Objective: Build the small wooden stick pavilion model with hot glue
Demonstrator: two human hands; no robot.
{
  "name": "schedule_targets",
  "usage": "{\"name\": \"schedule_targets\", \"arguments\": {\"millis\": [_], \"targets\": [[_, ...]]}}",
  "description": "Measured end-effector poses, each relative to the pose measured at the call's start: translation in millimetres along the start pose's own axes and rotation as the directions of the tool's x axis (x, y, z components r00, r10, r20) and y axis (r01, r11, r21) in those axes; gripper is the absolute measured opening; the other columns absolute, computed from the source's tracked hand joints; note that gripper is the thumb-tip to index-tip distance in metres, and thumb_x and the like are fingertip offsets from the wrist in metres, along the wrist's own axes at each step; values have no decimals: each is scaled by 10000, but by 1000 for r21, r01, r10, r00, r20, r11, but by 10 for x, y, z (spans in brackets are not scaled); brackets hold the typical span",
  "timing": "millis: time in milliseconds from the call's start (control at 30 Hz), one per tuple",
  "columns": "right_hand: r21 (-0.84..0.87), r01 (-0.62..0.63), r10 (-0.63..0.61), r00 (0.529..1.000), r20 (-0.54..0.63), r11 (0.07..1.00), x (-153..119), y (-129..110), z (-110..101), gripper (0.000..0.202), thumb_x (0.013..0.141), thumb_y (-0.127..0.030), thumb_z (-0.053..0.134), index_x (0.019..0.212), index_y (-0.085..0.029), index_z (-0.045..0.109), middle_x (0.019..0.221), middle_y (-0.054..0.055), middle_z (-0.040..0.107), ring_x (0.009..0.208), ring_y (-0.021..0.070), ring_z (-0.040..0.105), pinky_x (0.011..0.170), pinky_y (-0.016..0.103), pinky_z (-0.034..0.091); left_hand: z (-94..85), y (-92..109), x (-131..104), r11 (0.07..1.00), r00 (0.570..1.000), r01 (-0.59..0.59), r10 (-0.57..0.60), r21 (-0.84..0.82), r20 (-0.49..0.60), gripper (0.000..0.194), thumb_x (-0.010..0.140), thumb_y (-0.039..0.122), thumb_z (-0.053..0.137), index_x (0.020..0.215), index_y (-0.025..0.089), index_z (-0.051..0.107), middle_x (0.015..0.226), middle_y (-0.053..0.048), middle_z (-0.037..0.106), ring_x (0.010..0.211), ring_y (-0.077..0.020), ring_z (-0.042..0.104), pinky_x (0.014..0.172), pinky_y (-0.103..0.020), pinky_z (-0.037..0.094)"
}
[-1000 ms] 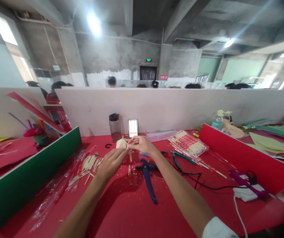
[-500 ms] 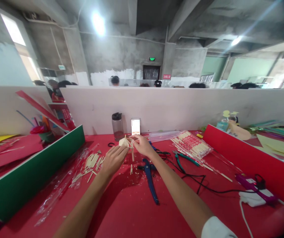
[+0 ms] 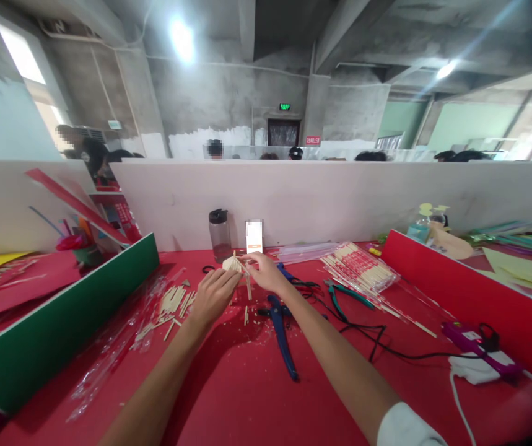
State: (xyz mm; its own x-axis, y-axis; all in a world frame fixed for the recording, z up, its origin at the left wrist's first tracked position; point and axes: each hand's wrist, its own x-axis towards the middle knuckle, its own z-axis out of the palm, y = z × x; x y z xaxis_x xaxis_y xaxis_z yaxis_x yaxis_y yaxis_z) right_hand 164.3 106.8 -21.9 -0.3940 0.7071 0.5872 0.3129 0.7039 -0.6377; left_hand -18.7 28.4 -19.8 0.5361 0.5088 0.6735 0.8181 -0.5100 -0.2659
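Observation:
A small pale wooden stick model (image 3: 232,265) with a fan-like slatted top is held up over the red table. My left hand (image 3: 214,295) is closed on its near left side, fingers bent and pressed together. On its right side, my right hand (image 3: 264,272) pinches at the model, partly hiding it; the fingertips are too small to make out exactly. Thin sticks (image 3: 249,288) hang down below my right fingers. A blue cutter (image 3: 280,337) lies just right of and nearer than the hands. Cut stick pieces (image 3: 173,301) are piled to the left.
Behind stand a grey bottle (image 3: 220,236) and a lit phone (image 3: 254,236). Green-handled pliers (image 3: 349,298), wrapped sticks (image 3: 363,269), black cables and a purple power strip (image 3: 479,350) lie right. Green (image 3: 70,322) and red (image 3: 461,282) dividers flank the table. People are beyond the partition.
At the far left, a person beyond the partition has risen higher into view. The view has shifted slightly. Both hands stay at the stick model, nearly unmoved.

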Motion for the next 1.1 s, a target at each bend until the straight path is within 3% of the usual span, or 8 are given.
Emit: {"name": "schedule_targets", "arguments": {"millis": [200,333,433,800,1100], "targets": [[9,-12,12,1000,-26,1000,30,-37,-2,530,814,-89,486,1326,-203,565,1292,94,614,1208,207,549,1095,407,377,3,5,-1,1000,1000,18,-18,-23,-12,238,994,224,418,1022,221,654,956,-77,699,828,-210,578,756,-350,397],[130,-38,29,998,64,991,56,-48,16,584,806,-59,418,1341,-247,559,1388,42,568,1319,186,479,1151,411,315,9,9,2,999,999,38,-39,-32,-15,248,993,236,416,1003,226,663,930,-75,692,818,-204,576,753,-346,397],[185,-53,33,994,108,981,49,-40,33,562,817,-64,417,1324,-246,576,1390,38,573,1313,182,494,1145,405,329,16,23,18,998,998,53,-54,-45,-20,241,986,222,425,984,232,665,925,-68,689,823,-205,572,746,-344,391],[195,-64,47,994,94,979,19,-141,-12,406,872,-185,548,1271,-224,611,1353,75,600,1272,203,536,1101,404,386,111,49,32,983,977,172,-178,-56,-121,183,958,248,508,989,242,688,948,-58,673,836,-201,577,756,-316,420],[216,-59,38,994,102,975,1,-152,-22,390,898,-261,581,1286,-223,600,1357,82,595,1271,199,539,1087,381,407,68,83,70,951,952,291,-299,-107,-59,138,946,298,520,960,229,639,929,-61,649,881,-213,595,769,-311,437]]}}
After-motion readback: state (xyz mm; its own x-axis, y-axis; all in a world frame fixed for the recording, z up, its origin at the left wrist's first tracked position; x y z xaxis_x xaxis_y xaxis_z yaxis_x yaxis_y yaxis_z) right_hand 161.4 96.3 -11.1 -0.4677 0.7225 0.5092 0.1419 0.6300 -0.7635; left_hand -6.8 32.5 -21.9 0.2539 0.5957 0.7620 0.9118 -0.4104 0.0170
